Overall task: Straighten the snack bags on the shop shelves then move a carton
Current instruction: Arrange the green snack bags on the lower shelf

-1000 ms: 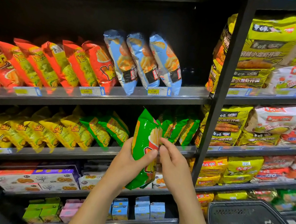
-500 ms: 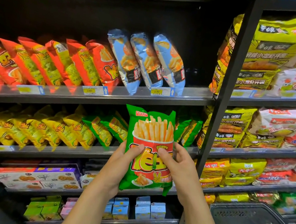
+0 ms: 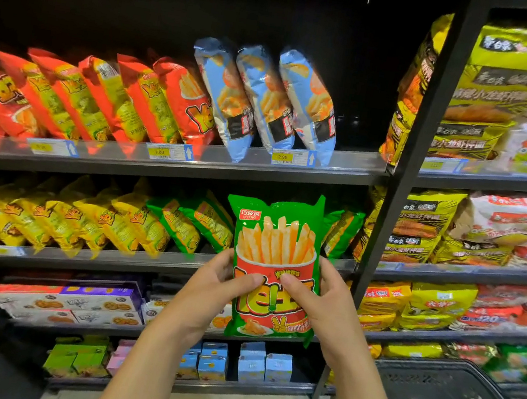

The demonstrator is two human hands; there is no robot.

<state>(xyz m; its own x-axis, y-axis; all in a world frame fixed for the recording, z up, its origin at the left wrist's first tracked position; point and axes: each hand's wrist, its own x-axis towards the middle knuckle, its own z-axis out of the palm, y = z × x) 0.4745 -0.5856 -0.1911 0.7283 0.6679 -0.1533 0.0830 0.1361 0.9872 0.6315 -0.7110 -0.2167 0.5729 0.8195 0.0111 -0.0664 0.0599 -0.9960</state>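
At the middle shelf [image 3: 142, 261], my left hand [image 3: 208, 297] and right hand [image 3: 320, 311] grip the green fries bag [image 3: 278, 236] — straightening step — next, slot it upright among the green bags [image 3: 196, 223].

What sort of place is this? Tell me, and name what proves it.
Most likely a small grocery or convenience shop: metal shelves packed with snack bags, yellow price tags on the shelf edges, and a black shopping basket at lower right.

Left hand [image 3: 205, 293], right hand [image 3: 324, 309]: level, close together, both gripping.
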